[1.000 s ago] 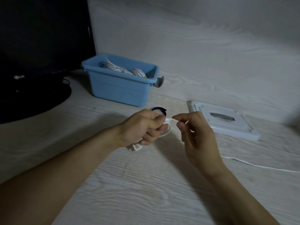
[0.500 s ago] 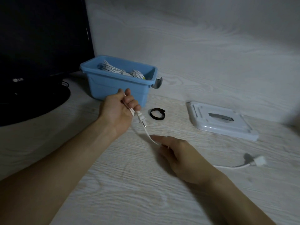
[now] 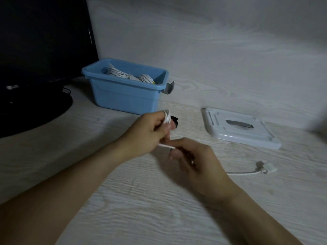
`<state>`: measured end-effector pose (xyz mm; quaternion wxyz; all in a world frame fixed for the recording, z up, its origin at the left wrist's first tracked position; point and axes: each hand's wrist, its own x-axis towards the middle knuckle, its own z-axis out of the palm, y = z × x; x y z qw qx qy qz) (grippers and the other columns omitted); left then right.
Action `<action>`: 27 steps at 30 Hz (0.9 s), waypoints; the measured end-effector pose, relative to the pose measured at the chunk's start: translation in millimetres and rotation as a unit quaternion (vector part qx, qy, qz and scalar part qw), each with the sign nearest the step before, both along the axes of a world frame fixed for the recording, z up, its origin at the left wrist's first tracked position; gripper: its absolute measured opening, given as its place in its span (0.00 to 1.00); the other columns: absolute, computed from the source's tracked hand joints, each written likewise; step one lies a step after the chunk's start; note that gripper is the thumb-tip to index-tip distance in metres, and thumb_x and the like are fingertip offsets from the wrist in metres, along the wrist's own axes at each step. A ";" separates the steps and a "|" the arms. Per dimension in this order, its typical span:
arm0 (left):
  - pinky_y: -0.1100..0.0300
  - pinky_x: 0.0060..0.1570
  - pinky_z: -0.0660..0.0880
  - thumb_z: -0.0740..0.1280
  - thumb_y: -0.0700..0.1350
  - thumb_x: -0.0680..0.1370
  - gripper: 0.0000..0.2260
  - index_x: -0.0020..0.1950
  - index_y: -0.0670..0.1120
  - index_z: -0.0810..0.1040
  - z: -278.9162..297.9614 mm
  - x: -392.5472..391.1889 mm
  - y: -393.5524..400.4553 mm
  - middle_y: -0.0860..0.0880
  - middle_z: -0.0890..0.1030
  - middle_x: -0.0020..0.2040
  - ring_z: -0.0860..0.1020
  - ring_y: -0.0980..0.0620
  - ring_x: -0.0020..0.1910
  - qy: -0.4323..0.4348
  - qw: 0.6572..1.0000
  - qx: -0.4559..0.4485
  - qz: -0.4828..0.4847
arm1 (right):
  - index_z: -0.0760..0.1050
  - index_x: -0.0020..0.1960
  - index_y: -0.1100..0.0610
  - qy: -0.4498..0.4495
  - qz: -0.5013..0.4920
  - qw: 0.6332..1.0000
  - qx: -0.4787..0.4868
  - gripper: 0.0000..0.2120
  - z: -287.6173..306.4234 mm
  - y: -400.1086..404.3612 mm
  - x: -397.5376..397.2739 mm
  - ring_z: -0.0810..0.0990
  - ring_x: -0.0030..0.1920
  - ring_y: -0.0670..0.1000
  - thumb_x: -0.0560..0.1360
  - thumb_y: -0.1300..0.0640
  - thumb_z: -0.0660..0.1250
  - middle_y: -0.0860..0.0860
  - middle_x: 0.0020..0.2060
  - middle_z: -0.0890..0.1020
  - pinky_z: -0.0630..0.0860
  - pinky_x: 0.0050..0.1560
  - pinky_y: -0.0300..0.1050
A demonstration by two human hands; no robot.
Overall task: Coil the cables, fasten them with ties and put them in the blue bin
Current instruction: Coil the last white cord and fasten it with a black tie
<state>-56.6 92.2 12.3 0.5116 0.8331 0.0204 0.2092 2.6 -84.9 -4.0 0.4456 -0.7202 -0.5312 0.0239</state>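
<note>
The left hand (image 3: 150,133) was closed around a few loops of the white cable (image 3: 167,117), held just above the pale counter (image 3: 141,200). The right hand (image 3: 196,163) pinched the same cable between thumb and fingers, close beside the left. The cable's loose end trailed right along the counter to a white plug (image 3: 267,167). A black tie (image 3: 174,122) lay just behind the left hand, in front of the blue bin (image 3: 123,96), which held coiled cables. The white lid (image 3: 238,128) lay well to the right.
</note>
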 end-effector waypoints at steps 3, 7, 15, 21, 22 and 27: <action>0.62 0.31 0.67 0.58 0.49 0.84 0.17 0.41 0.43 0.77 4.2 -7.6 -5.1 0.53 0.73 0.28 0.70 0.57 0.28 0.085 0.994 -0.009 -0.074 | 0.82 0.52 0.51 0.024 -0.045 0.996 0.079 0.07 4.6 -1.2 3.2 0.81 0.39 0.40 0.79 0.61 0.68 0.37 0.40 0.83 0.71 0.42 0.29; 0.67 0.25 0.61 0.55 0.59 0.79 0.30 0.43 0.31 0.76 10.2 -11.8 -9.0 0.54 0.67 0.25 0.62 0.60 0.22 0.147 0.980 -0.026 -0.131 | 0.83 0.44 0.54 0.054 -0.114 0.980 0.152 0.03 7.9 -3.9 9.1 0.83 0.37 0.47 0.72 0.55 0.76 0.45 0.36 0.85 0.76 0.38 0.37; 0.65 0.19 0.55 0.62 0.56 0.75 0.21 0.26 0.49 0.60 15.8 -9.0 0.1 0.52 0.56 0.21 0.54 0.55 0.19 0.115 0.917 -0.356 -0.141 | 0.84 0.46 0.50 0.081 -0.147 0.976 0.138 0.06 6.7 -2.5 14.4 0.75 0.32 0.45 0.75 0.49 0.70 0.43 0.34 0.82 0.72 0.34 0.41; 0.63 0.18 0.56 0.53 0.56 0.82 0.24 0.26 0.49 0.62 23.9 -6.3 19.0 0.53 0.57 0.21 0.56 0.56 0.18 -0.020 0.792 -0.605 -0.081 | 0.84 0.45 0.49 0.100 -0.168 0.978 0.075 0.06 -1.0 -3.4 18.2 0.77 0.35 0.46 0.77 0.49 0.70 0.42 0.34 0.81 0.74 0.39 0.42; 0.63 0.19 0.56 0.52 0.58 0.82 0.25 0.28 0.49 0.63 24.1 -5.5 23.5 0.53 0.57 0.22 0.56 0.56 0.19 -0.047 0.767 -0.637 -0.063 | 0.84 0.44 0.49 0.103 -0.172 0.977 0.068 0.05 -2.8 -2.9 19.1 0.77 0.35 0.45 0.77 0.50 0.71 0.41 0.33 0.81 0.73 0.39 0.39; 0.59 0.31 0.67 0.55 0.63 0.78 0.23 0.39 0.43 0.71 24.6 -2.9 34.3 0.50 0.66 0.31 0.65 0.53 0.27 -0.143 0.703 -0.696 -0.012 | 0.83 0.54 0.45 0.048 -0.136 0.990 -0.001 0.07 -5.2 -0.9 14.3 0.78 0.39 0.46 0.78 0.54 0.70 0.44 0.39 0.81 0.73 0.41 0.35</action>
